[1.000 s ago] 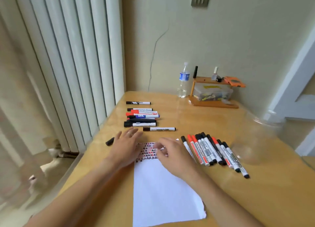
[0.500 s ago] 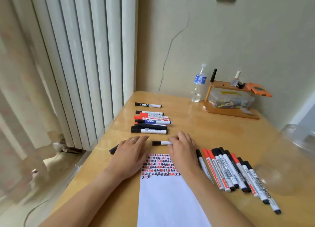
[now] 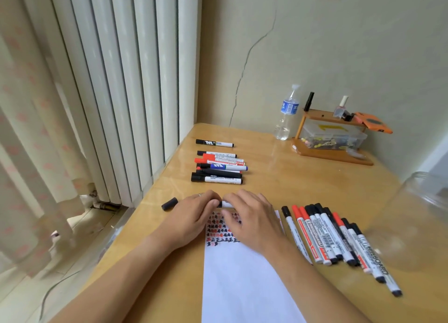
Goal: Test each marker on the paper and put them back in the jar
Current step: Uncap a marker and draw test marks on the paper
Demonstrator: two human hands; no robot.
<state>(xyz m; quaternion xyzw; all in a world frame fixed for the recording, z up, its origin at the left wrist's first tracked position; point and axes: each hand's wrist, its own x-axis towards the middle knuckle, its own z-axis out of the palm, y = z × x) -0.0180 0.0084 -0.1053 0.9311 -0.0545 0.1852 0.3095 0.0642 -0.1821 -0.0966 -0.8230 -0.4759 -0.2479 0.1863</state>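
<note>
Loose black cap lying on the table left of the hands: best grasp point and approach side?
Pinch the loose black cap across its short round body, coming from above with the left hand, which is nearest. It lies on its side, tilted, alone on bare table, so both long flanks look free; its ends are narrow and would probably slip.

Both hands are covering most of the marker [image 3: 226, 204]; the paper [image 3: 244, 286] and glass jar [image 3: 412, 221] are running off frame.
</note>
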